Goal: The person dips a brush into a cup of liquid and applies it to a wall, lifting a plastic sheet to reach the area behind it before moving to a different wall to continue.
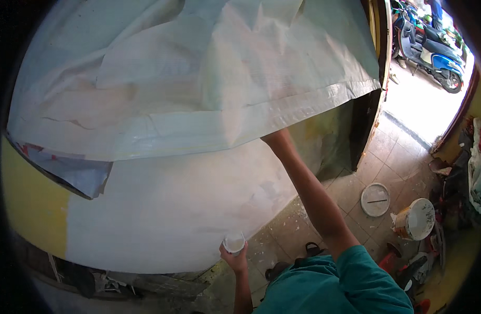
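Observation:
In my left hand, held low in front of me, is a small whitish cup with pale stuff inside. The fingers wrap round its side. My right arm reaches up to a large pale plastic sheet that hangs down over the wall. Only the wrist end of my right hand shows at the sheet's lower edge; its fingers are hidden behind the sheet, so what they hold or touch cannot be seen. Below the sheet a white-coated stretch of wall borders a yellow part.
To the right, on the tiled floor, lie a round lid and a tipped bucket with white smears. Piled cloths and other things line the right side. Past the doorway stands a blue scooter, with a person partly visible behind it.

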